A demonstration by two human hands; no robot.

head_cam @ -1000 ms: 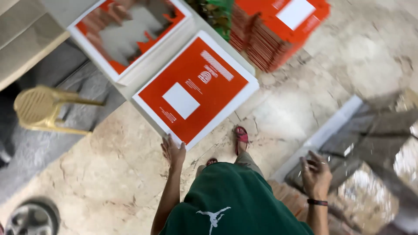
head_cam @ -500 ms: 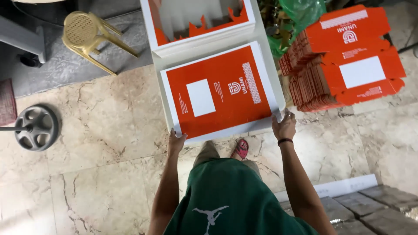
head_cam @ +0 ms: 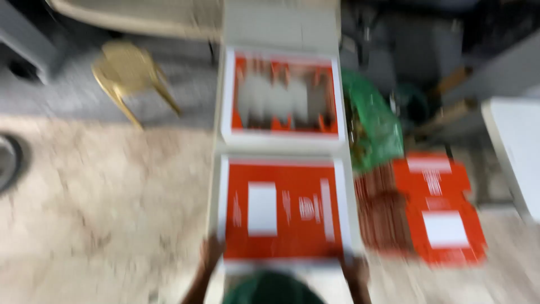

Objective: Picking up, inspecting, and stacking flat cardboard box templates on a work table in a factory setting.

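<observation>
The whole view is blurred by motion. A flat orange box (head_cam: 284,211) with a white border and a white label lies on a narrow white table (head_cam: 281,22) right in front of me. My left hand (head_cam: 209,256) is on its near left corner and my right hand (head_cam: 358,271) on its near right corner, both gripping the edge. Just beyond it on the same table lies a second orange box (head_cam: 281,93) with pale contents showing. My green shirt (head_cam: 273,290) fills the bottom edge.
A stack of flat orange boxes (head_cam: 441,211) stands on the marble floor to the right, with a green bag (head_cam: 371,129) behind it. A yellow plastic stool (head_cam: 132,73) is at the upper left. A white surface (head_cam: 514,152) juts in at the right.
My right hand came over from the right and took the box's near right corner. The view has swung so the box now lies square in front of me, with the stack to the right.
</observation>
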